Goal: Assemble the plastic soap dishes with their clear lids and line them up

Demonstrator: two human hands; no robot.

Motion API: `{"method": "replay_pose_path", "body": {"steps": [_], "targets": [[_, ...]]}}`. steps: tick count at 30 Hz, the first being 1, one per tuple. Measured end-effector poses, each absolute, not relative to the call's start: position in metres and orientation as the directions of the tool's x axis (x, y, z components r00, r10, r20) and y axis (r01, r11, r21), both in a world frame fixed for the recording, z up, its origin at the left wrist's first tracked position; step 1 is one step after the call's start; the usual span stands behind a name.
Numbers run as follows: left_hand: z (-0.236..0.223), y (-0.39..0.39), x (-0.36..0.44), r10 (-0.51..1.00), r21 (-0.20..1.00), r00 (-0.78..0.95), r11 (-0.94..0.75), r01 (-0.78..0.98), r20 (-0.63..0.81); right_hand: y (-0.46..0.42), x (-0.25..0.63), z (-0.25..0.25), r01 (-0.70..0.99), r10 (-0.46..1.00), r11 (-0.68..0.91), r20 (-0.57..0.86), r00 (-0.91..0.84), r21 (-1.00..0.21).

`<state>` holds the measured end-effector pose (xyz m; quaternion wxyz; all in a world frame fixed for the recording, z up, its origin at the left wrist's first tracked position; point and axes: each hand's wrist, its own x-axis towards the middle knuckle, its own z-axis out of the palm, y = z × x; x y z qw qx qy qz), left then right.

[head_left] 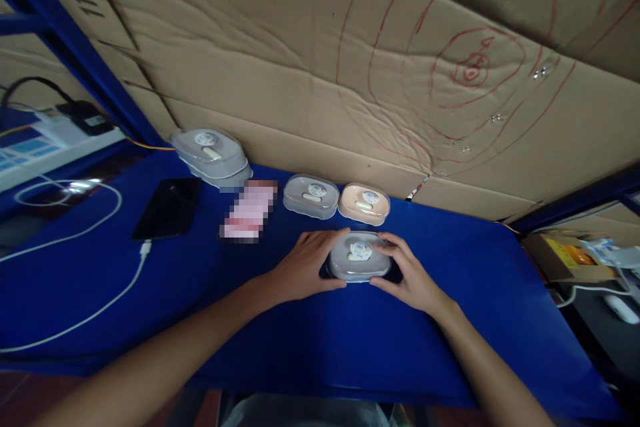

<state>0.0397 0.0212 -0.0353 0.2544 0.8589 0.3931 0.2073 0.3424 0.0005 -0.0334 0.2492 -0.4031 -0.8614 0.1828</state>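
Note:
A small oval box with a clear plastic lid (359,256) lies on the blue table top (310,333), a round sticker on its lid. My left hand (301,268) grips its left end, fingers curled round the edge. My right hand (407,272) grips its right end, thumb and fingers pressed on the lid. Just behind it stand two more such boxes, a grey one (311,196) and a peach one (365,203).
A stack of clear-lidded boxes (211,157) stands at the back left beside a pink blurred item (249,210). A black phone (169,207) lies on its white charging cable (100,293). A cardboard wall (350,73) closes the back. A carton with clutter (570,257) sits at the right.

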Motion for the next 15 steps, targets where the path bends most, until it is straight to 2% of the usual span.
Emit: {"method": "replay_pose_path", "body": {"steps": [15], "targets": [[-0.0353, 0.0218, 0.0393, 0.78, 0.607, 0.606, -0.559, 0.564, 0.154, 0.0009, 0.343, -0.0334, 0.612, 0.791, 0.596, 0.251, -0.558, -0.519]]}}
